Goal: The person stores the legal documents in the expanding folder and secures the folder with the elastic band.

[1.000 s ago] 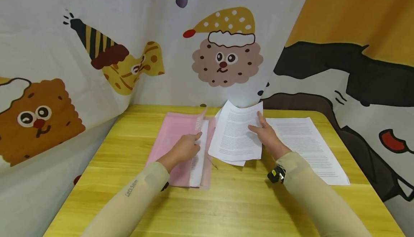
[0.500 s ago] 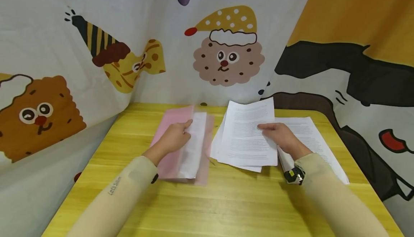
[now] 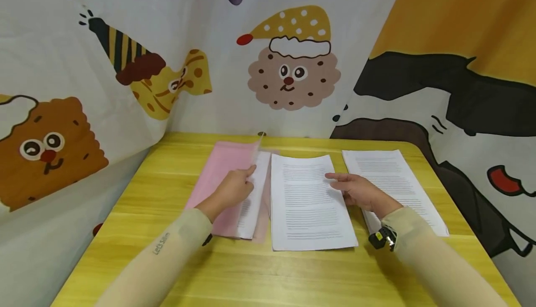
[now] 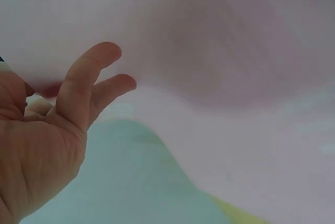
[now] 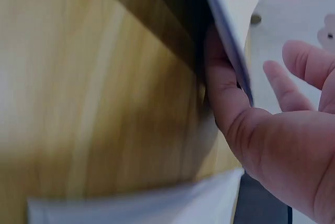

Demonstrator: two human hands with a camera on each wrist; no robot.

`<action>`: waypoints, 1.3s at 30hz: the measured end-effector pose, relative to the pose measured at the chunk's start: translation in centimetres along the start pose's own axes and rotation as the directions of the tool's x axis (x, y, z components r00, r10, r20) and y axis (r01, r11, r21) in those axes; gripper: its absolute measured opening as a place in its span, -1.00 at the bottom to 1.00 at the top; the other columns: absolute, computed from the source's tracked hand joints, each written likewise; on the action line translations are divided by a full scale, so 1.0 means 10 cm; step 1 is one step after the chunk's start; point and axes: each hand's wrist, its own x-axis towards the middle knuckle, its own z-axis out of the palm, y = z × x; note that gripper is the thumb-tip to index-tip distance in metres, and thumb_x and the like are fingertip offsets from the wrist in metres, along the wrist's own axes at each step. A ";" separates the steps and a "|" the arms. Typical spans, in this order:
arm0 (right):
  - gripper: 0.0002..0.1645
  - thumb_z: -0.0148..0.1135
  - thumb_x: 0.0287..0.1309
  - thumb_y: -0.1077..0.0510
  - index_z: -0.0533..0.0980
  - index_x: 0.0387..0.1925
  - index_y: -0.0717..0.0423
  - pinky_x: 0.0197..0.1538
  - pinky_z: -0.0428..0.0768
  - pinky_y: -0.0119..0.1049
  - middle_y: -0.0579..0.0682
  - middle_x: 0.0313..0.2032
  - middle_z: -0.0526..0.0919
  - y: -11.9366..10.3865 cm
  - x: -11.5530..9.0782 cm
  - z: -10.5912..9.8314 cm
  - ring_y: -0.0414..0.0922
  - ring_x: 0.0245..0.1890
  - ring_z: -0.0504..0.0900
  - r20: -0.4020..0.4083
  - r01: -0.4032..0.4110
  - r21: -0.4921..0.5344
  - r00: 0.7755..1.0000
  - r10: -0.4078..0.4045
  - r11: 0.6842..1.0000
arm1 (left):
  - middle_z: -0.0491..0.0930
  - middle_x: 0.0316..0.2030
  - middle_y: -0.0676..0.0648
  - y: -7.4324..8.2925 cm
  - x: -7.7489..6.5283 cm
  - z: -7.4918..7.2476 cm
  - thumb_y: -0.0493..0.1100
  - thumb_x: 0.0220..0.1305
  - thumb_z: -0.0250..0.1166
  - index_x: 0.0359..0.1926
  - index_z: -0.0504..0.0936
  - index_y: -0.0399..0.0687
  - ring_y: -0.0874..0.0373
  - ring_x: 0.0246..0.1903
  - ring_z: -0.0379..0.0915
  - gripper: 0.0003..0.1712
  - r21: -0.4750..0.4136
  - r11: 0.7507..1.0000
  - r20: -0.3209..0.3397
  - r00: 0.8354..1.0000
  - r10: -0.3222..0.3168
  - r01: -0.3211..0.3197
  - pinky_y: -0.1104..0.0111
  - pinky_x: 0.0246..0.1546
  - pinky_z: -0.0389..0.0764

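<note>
My left hand (image 3: pixel 229 190) pinches the free edge of a pink translucent folder's cover (image 3: pixel 224 170), lifting it slightly. White printed sheets (image 3: pixel 255 195) lie inside the folder. Seen in the left wrist view, two fingers of the left hand (image 4: pixel 57 124) reach across the pale pink cover (image 4: pixel 235 145), which fills most of the picture. In the middle, my right hand (image 3: pixel 362 190) holds a stack of printed paper (image 3: pixel 310 209) by its right edge. From the right wrist, one digit of the right hand (image 5: pixel 282 135) passes under the stack's edge (image 5: pixel 235 20) while other fingers stand apart above.
A second printed stack (image 3: pixel 389 176) rests to the right, partly behind the right wrist. All of it lies on a yellow wood-grain table (image 3: pixel 289 279). A cartoon-patterned cloth (image 3: pixel 222 65) hangs close behind the far edge.
The middle sheets, raised and fanned out earlier, are now lower and squared into a neat stack. The folder cover's edge swung left, then back right with my left hand.
</note>
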 end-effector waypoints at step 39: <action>-0.46 0.35 0.45 -0.04 0.63 0.37 0.00 -0.10 0.69 -0.42 0.07 0.52 0.48 -0.43 -0.33 -0.11 -0.29 -0.10 0.68 -0.214 0.176 -0.199 0.952 -0.218 0.964 | 0.30 0.62 -0.05 -0.02 -0.24 -0.93 -0.24 0.55 0.11 0.62 0.31 0.01 0.23 -0.68 0.01 -0.32 -0.073 0.995 -0.045 0.997 0.062 -0.065 0.41 -0.60 0.26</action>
